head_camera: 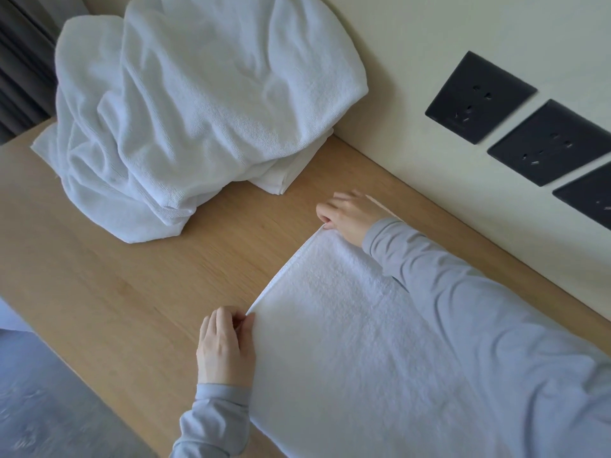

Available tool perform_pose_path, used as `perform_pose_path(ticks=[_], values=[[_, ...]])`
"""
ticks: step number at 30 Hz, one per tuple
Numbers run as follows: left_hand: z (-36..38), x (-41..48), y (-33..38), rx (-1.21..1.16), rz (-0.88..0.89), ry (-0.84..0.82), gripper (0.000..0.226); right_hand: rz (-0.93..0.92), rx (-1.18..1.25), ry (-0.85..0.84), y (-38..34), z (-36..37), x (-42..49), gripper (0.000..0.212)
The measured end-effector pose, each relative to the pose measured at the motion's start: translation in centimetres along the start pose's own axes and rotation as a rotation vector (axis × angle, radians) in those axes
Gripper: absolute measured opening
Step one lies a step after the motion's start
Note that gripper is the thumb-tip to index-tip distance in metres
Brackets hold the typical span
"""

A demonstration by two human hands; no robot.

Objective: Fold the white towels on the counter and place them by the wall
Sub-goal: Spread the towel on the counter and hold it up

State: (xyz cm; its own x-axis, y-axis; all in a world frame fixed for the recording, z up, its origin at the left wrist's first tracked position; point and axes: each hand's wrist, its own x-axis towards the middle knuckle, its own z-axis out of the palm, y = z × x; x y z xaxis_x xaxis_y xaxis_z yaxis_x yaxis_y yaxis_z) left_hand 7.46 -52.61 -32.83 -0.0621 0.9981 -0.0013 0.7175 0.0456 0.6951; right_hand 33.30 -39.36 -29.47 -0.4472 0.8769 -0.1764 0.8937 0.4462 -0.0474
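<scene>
Two pinch grips, left hand [226, 348] and right hand [350, 216], hold corners of the towel [347, 325]; uneven pull between them could skew the fold.

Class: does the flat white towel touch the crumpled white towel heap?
No, bare light wooden counter separates the flat white towel from the crumpled white heap.

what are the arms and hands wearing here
Both arms wear long, plain, light grey-blue sleeves. The left sleeve and right sleeve end in cuffs at the wrists. The left hand and right hand are bare: no gloves, rings or watch show.
</scene>
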Motion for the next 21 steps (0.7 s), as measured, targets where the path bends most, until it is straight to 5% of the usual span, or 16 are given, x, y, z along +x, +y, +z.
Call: perform_pose_path(ticks=[5, 10, 13, 16, 21], values=[[-1.4, 0.5, -1.3, 0.316, 0.171, -0.036, 0.063, 0.218, -0.121, 0.034, 0.6, -0.2, -1.1, 0.044], [-1.4, 0.0, 0.1, 0.434, 0.181, 0.006, 0.058, 0.305, 0.082, 0.468, -5.0, 1.5, -3.7, 0.034], [0.6, -0.9, 2.7, 0.392, 0.403, -0.079, 0.046, 0.009, 0.220, 0.320, -9.4, 4.1, -5.6, 0.044], [1.5, -1.4, 3.3, 0.432, 0.482, -0.289, 0.068, -0.115, 0.167, 0.163, -7.8, 5.2, -6.6, 0.049], [1.8, -1.5, 2.3, 0.491, 0.451, -0.368, 0.071, 0.473, 0.115, 0.003, 3.1, 3.5, -7.0, 0.054]])
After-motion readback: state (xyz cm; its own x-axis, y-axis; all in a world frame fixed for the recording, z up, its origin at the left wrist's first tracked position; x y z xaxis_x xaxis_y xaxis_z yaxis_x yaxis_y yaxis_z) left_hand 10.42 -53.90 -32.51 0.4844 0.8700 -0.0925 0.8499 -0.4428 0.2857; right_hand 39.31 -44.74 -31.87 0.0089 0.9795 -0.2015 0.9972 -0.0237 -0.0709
